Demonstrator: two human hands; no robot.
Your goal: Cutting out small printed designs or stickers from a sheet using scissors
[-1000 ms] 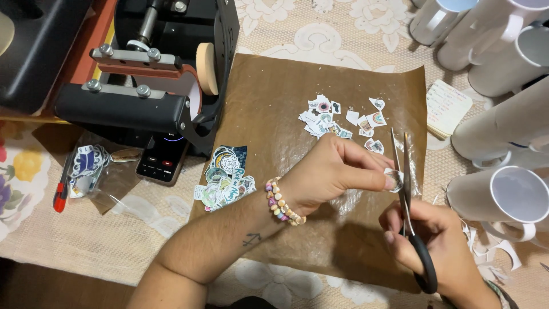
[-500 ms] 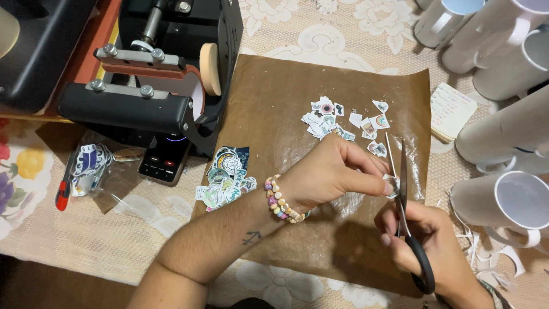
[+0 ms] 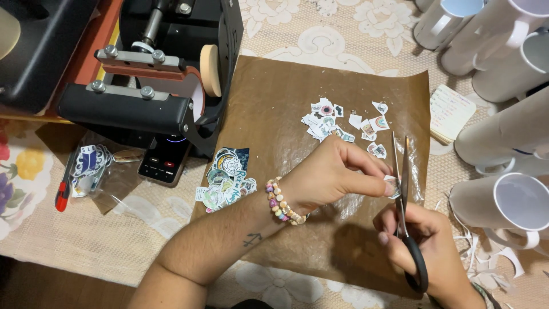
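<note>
Compared with the earlier pictures, both hands sit a little lower over the brown baking-paper sheet (image 3: 274, 103), and the pair of black-handled steel scissors (image 3: 404, 194) now stands more upright. Its long axis runs almost from 6 to 12 o'clock, tips toward 12. The right hand (image 3: 426, 252) is curled through the handles, blades slightly apart. The left hand (image 3: 331, 174) pinches a small printed paper cutout (image 3: 392, 186) between thumb and fingertips, right at the blades. At 12 o'clock of it lies a cluster of small cut stickers (image 3: 343, 123), seemingly finished; at 9 o'clock waits a pile of larger colourful prints (image 3: 226, 180). White paper trimmings (image 3: 486, 260) lie at 4 o'clock.
</note>
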